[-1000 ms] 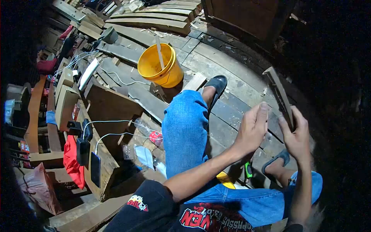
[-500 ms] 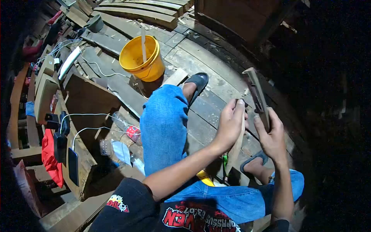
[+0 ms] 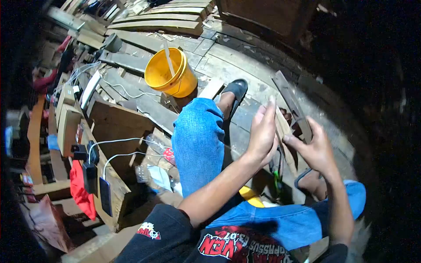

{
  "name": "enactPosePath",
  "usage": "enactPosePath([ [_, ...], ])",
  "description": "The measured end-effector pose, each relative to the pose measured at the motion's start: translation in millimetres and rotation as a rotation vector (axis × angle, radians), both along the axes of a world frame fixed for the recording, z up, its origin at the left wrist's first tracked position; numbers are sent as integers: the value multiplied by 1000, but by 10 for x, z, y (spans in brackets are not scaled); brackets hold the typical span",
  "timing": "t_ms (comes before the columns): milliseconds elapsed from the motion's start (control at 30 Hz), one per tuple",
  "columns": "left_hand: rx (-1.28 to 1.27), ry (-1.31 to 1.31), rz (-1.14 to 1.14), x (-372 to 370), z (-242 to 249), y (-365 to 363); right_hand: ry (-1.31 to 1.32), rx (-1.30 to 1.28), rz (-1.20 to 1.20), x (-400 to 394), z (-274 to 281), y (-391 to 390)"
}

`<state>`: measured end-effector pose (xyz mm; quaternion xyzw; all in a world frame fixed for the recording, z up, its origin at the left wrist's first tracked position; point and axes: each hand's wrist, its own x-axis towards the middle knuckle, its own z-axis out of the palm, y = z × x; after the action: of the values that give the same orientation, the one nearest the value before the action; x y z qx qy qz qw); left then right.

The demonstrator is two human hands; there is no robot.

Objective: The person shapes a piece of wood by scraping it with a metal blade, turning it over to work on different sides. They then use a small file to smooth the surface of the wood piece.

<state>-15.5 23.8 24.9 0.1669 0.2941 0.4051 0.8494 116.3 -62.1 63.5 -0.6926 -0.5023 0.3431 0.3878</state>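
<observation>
Large red, white-edged letters "VEN" (image 3: 215, 244) on the front of a black T-shirt (image 3: 239, 253), bottom centre of the frame, smaller pale lettering (image 3: 258, 241) beside them seeming to read "PASSUS 63.07", tilted, sleeve emblem (image 3: 149, 231) lower left with illegible letters, bottle's red label (image 3: 169, 155) left of centre, unreadable

Wears blk s/s tee (image 3: 169, 222) w/ red-wht print (image 3: 228, 246), blue jeans (image 3: 197, 149), dk slip-ons (image 3: 238, 89).

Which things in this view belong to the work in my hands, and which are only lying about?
Likely part of the work:
- light wooden strip, at the left hand
- dark flat piece, in the right hand

Apparently just lying about:
- yellow bucket with a stick in it
- phone
- red cloth
</observation>
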Motion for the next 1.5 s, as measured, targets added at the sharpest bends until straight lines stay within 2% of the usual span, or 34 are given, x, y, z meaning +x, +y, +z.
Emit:
enactPosePath([
  [67, -10, -14, -21, -42, 7, -12, 94, -38, -13, -22, 41, -7],
  [133, -36, -42, -41, -54, 34, -6, -123, -70, 43, -37, 180, -51],
  [167, -56, -69, -37, -42, 56, 5, -313, 27, -13, 39, -227, -179],
  [233, -87, -110, -14, -38, 109, 33, -89, -39, -25, -24, 56, -115],
  [333, -131, -83, 21, -51, 161, 5, 297, -130, -69, -7, 135, -44],
  [367, -135, -71, 39, -63, 185, -4, 153, 26, -73, 13, 4, -72],
  [433, -142, -108, 22, -99, 207, 3, 309, -18, -65, -43, 126, -66],
  [533, -139, -179, -25, -148, 157, 115, 213, -40, 5, -22, 118, -77],
  [733, -88, -368, -82, -355, 369, 297, 577, -260, 45, 0, 153, -76],
  [767, -65, -435, -92, -396, 373, 335, 590, -265, 41, -14, 198, -99],
  [800, -8, -349, -80, -448, 444, 358, 590, -264, 52, -13, 236, -112],
  [867, -17, -395, -18, -551, 411, 467, 576, -232, 115, -13, 329, -125],
  [900, -22, -332, 84, -572, 486, 500, 571, -243, 118, 13, 346, -162],
  [933, 46, -415, 24, -645, 369, 583, 549, -229, 105, 40, 347, -186],
  [1000, 37, -358, 65, -648, 396, 555, 499, -193, 83, 124, 328, -207],
  [1067, 71, 9, 148, -530, 492, 421, 564, -113, -20, 110, 288, -221],
  [1133, 138, 164, -6, -486, 510, 310, 620, -38, -114, 66, 317, -212],
  [1167, 168, 196, -104, -423, 460, 267, 591, 35, -136, 86, 160, -199],
  [1267, 252, 243, -382, -238, 243, 102, 552, 76, -237, 39, 139, -138],
  [1333, 312, 234, -448, -147, 527, -122, 586, 80, -261, 14, 53, -117],
  [1433, 416, 256, -403, -10, 269, -191, 535, 18, -272, 20, -49, -141],
  [1500, 382, 280, -384, -12, 249, -174, 494, -36, -230, 57, -14, -163],
])
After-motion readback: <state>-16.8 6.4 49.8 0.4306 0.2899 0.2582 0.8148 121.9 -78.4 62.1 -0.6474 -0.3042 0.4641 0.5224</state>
